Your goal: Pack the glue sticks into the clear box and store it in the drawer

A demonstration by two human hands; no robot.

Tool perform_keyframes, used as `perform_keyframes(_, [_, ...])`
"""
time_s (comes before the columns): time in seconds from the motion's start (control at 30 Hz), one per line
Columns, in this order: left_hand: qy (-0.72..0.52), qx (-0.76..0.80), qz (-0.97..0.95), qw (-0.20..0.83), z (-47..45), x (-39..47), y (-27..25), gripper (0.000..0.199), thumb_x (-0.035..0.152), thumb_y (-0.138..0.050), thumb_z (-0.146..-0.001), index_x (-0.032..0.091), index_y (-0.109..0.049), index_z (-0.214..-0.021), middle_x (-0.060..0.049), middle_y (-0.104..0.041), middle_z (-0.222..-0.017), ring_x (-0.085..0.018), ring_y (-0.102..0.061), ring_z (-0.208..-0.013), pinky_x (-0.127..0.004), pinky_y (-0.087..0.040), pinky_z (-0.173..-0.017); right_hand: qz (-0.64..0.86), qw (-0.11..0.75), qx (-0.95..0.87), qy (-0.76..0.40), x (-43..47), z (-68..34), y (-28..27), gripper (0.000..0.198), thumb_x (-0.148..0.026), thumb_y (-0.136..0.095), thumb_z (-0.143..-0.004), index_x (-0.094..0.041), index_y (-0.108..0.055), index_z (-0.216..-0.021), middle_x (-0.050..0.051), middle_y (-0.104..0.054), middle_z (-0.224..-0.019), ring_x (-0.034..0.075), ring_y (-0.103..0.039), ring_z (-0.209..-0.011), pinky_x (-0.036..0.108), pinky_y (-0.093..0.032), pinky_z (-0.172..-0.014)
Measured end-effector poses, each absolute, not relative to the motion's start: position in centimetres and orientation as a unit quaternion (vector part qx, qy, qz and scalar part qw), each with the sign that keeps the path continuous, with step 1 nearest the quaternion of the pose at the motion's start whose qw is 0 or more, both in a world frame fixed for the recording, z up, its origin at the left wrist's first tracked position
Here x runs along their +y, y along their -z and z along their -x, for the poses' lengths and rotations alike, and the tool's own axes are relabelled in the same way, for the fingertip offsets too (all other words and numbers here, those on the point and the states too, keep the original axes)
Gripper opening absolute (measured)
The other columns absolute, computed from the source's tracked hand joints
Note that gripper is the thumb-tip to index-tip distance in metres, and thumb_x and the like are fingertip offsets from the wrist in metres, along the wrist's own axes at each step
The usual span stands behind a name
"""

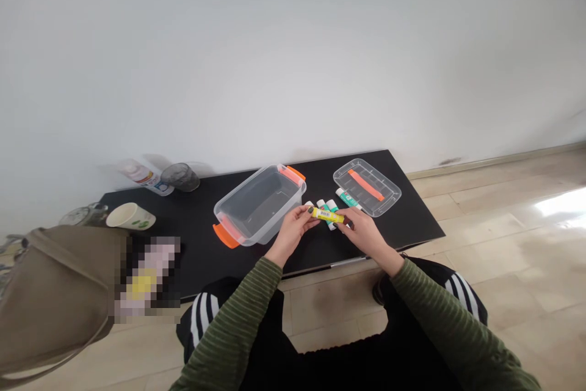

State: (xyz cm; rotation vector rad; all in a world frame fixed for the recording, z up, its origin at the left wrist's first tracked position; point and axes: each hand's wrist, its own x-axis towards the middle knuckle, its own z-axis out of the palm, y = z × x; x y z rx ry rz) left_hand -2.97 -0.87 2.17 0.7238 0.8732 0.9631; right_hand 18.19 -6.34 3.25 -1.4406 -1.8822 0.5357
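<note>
The left edge crops a brown fabric bag (pixel 64 293); print on the yellow cylindrical tube (pixel 328 215) near centre is illegibly small.

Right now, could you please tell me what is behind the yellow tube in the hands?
Green-and-white tubes on the black table. The yellow tube, left hand and right hand cover parts of them, so their exact number can't be told.

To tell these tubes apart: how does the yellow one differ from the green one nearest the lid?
The yellow tube is mainly yellow with a barcode; the green tube is green with a white end. The yellow tube is held between the left hand and right hand; the green tube lies beyond the right hand, held by neither. Both are slim.
</note>
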Motion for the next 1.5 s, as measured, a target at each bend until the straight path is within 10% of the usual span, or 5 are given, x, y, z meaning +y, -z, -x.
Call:
perform_keyframes(0.97, [-0.408,0.368,-0.421,0.721,2.7,-1.0,-1.7,0.043,0.044,-0.08,-0.076,0.013,-0.068,-0.105,-0.011,-0.074,-0.104,-0.021,-0.071,-0.095,-0.039,-0.056,-0.094,0.579,0.316,-0.615,-0.431,-6.4,-18.1,-3.1,0.027,-0.029,-0.065,-0.08,-0.018,-0.074,-0.103,0.001,-0.073,-0.073,0.015,-0.067,-0.067,0.025,-0.051,-0.066])
perform_keyframes(1.3, [-0.307,0.494,-0.765,0.275,3.8,0.4,-0.4,0.036,0.013,-0.047,-0.092,0.022,-0.065,-0.122,-0.009,-0.065,-0.127,-0.023,-0.064,-0.112,-0.041,-0.052,-0.1,0.745,0.132,-0.627,-0.187,-4.6,-19.9,-4.5,0.022,-0.033,-0.056,-0.089,-0.02,-0.071,-0.098,0.007,-0.074,-0.095,0.021,-0.067,-0.085,0.027,-0.04,-0.068])
perform_keyframes(1.5, [-0.225,0.495,-0.809,0.223,2.8,-0.3,1.0,0.042,0.007,-0.048,-0.09,0.025,-0.062,-0.125,-0.008,-0.057,-0.138,-0.025,-0.059,-0.124,-0.037,-0.053,-0.099,0.776,0.013,-0.613,-0.15,-4.4,-19.1,-3.7,0.029,-0.039,-0.05,-0.093,-0.02,-0.068,-0.105,0.013,-0.072,-0.105,0.027,-0.068,-0.094,0.03,-0.043,-0.072])
